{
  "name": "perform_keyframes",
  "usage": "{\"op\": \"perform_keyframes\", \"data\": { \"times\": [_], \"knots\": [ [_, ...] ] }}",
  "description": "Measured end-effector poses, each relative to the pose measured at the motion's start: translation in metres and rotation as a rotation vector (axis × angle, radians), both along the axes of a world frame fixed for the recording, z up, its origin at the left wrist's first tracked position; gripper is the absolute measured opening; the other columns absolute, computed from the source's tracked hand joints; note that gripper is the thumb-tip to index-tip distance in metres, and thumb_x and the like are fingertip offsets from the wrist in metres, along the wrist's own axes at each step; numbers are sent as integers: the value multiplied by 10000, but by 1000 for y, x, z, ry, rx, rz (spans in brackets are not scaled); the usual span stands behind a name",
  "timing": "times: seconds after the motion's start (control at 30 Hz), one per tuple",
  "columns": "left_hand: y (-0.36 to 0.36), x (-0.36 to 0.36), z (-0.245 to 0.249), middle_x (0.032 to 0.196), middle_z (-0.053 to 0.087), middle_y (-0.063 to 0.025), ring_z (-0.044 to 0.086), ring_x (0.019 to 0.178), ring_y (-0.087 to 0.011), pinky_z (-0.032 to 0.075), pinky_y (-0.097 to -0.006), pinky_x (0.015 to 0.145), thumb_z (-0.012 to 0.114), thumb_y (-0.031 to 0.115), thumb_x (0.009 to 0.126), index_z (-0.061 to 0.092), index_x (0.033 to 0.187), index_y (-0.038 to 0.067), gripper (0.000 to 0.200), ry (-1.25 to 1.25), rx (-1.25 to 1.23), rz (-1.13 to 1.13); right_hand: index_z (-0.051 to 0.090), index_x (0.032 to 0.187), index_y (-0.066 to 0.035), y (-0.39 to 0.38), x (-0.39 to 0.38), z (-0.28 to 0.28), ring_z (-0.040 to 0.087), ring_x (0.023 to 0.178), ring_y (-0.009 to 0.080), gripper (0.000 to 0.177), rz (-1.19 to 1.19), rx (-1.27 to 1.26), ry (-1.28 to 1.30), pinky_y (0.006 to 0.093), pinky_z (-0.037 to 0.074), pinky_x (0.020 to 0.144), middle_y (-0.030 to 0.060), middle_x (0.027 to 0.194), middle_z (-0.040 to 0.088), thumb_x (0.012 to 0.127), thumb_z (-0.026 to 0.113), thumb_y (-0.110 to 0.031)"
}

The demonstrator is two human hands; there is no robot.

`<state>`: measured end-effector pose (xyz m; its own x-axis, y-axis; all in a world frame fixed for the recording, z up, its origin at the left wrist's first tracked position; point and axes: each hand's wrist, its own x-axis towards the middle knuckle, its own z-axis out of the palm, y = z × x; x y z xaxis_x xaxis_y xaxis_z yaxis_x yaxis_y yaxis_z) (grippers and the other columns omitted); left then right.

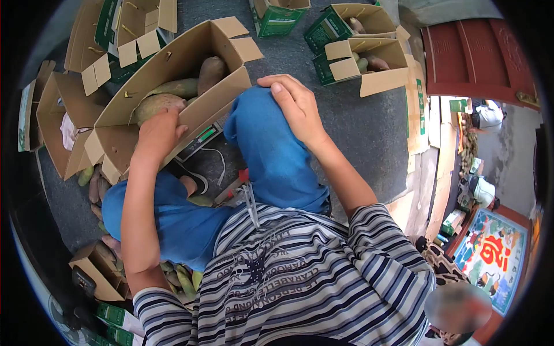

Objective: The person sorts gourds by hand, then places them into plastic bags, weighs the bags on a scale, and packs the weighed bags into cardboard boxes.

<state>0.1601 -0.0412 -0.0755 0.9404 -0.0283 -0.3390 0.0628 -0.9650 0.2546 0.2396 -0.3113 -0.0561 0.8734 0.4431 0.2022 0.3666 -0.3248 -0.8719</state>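
Observation:
My left hand (158, 134) reaches over the near wall of an open cardboard box (156, 75). Its fingers are curled on a large, pinkish root vegetable (160, 105) inside, and their tips are partly hidden. A greenish root (180, 87) and a brownish-red root (212, 75) lie farther along in the same box. My right hand (297, 106) rests on my raised knee, fingers stretched out and holding nothing. Under the box's near side, a scale with a lit green display (206, 134) partly shows.
Open boxes stand at the left (69, 115), top (281, 17) and upper right (369, 60), some with roots inside. Loose roots (184, 279) lie beside and behind my legs. A white cable (221, 164) runs near my foot. Other people (483, 190) are at the right.

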Motion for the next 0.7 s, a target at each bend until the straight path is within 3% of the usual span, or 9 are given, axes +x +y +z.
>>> {"op": "perform_keyframes", "data": {
  "times": [0.33, 0.7],
  "knots": [
    [3, -1, -6, 943, 593, -193, 590, 906, -371, 472, -459, 767, 651, 239, 796, 563, 981, 10, 308, 13, 20, -21, 639, 968, 14, -5, 2, -2, 611, 918, 277, 286, -36, 27, 32, 323, 444, 835, 157, 950, 639, 915, 436, -180],
    [0, 2, -2, 950, 612, -193, 593, 932, -353, 469, -449, 791, 653, 254, 793, 574, 1007, 8, 336, 54, 35, -8, 642, 968, 14, -6, 3, 0, 606, 946, 270, 310, -59, 7, 58, 321, 433, 859, 147, 974, 643, 912, 416, -191]
  ]
}}
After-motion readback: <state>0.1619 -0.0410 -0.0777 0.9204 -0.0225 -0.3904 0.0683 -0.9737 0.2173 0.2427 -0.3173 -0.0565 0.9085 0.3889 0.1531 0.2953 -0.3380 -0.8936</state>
